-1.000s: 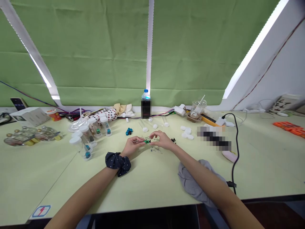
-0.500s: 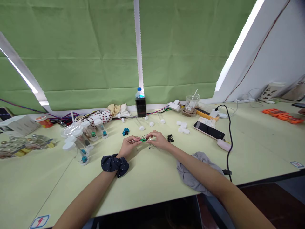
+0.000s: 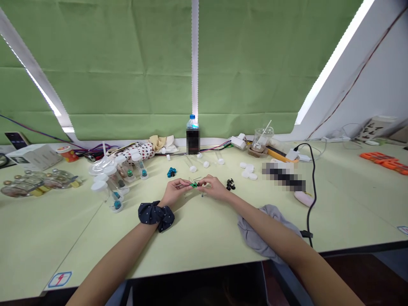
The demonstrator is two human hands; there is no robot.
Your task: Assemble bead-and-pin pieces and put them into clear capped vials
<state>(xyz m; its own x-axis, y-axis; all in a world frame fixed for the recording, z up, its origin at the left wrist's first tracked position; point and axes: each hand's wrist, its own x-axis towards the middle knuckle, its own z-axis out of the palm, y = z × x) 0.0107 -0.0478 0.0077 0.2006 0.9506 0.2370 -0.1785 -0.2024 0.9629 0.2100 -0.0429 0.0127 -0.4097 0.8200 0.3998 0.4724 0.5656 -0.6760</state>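
A: Quick one: where was the green piece (image 3: 194,185)?
B: Clock centre, raised between the two hands, just over the table (image 3: 191,238).

A: Left hand (image 3: 174,192)?
B: Came in from about eight o'clock, thumb and fingers clamped on the green piece. Probably the anchoring grip; a thin strand stuck out near its fingers.

A: Right hand (image 3: 216,188)?
B: At three o'clock, thumb and fingertips drawn close at a dark bit on the piece's near side. Pinching or only touching, couldn't tell; too small. Facing tips likely gave control from both ends.

A: Loose stuff?
B: Black pieces (image 3: 230,184) at three o'clock, just past the right hand; blue pieces (image 3: 171,172) at ten. Sorted by colour, presumably for easy reach. White discs (image 3: 248,171) between two and three.

A: Lidded tubes (image 3: 108,194)?
B: Around nine, standing well apart from the hands, likely to keep the middle free.
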